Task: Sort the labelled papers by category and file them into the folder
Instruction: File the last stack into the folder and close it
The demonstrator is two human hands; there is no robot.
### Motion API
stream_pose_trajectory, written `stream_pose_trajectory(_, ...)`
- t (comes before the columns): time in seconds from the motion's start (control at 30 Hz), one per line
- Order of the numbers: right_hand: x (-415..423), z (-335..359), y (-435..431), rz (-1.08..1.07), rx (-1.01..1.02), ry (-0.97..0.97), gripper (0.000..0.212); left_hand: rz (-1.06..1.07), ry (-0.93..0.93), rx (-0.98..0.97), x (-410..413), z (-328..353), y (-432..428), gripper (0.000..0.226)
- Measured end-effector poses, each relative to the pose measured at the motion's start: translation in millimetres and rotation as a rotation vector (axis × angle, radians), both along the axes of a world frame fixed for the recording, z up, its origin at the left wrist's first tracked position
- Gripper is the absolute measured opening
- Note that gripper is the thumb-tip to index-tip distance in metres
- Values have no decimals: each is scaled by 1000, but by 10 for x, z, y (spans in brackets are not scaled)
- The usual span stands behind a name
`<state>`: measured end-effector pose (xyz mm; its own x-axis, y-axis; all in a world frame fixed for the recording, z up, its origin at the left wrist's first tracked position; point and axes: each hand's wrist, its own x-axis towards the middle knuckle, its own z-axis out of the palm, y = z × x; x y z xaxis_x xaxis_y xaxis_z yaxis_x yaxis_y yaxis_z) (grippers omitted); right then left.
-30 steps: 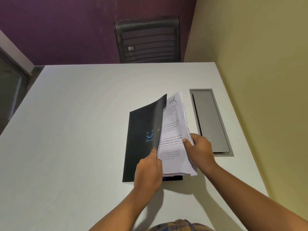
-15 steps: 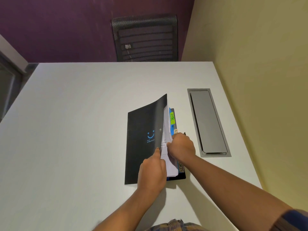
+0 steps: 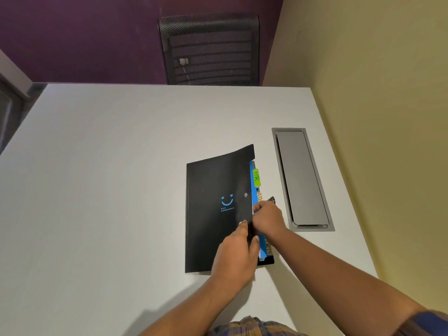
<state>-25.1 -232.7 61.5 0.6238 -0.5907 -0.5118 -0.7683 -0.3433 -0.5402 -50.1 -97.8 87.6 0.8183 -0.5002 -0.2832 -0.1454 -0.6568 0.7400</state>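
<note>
A black folder [image 3: 213,214] with a blue smiley lies on the white table [image 3: 109,190]. Its front cover is nearly down over blue dividers [image 3: 253,187]. A green tab [image 3: 256,177] marked HR and further labelled tabs stick out along the right edge. My left hand [image 3: 236,255] pinches the cover's right edge low down. My right hand [image 3: 266,218] is at the folder's right edge with its fingers curled in under the cover; what they hold is hidden. The white papers are out of sight inside the folder.
A grey cable hatch [image 3: 301,180] is set into the table right of the folder. A black mesh chair [image 3: 209,48] stands behind the far edge. A yellow wall [image 3: 375,117] runs close along the right side.
The white HR papers, visible a second ago, have gone inside the folder. The cover has come down almost flat and my right hand has moved in to the folder's edge.
</note>
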Motion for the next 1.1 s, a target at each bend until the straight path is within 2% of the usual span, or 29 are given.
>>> stream_pose_trajectory(0.1, -188, -104, -163, -95, 25, -12, 16, -59, -70, 93, 111, -117, 60, 58)
stream_pose_trajectory(0.23, -481, -261, -398, -183, 157, 2, 25, -70, -108, 138, 390, -361, 235, 51)
stream_pose_trajectory(0.3, -571, -317, -502, -201, 174, 7, 28, -82, -135, 187, 570, -496, 347, 56)
stream_pose_trajectory(0.47, -529, -393, -675, -280, 182, -70, 25, -253, -197, 409, 966, -799, 579, 108)
stream_pose_trajectory(0.57, -380, -405, -695, -283, 178, -144, 29, -384, -167, 533, 1050, -979, 631, 126)
stream_pose_trajectory(0.7, -152, -464, -711, -221, 173, -149, 7, -407, -120, 597, 995, -1186, 595, 131)
stream_pose_trajectory(0.73, -99, -483, -711, -199, 154, -129, 7, -396, -113, 602, 977, -1214, 557, 131)
stream_pose_trajectory(1.1, 225, -668, -701, -98, 27, -64, 29, -416, -33, 588, 1002, -1269, 397, 132)
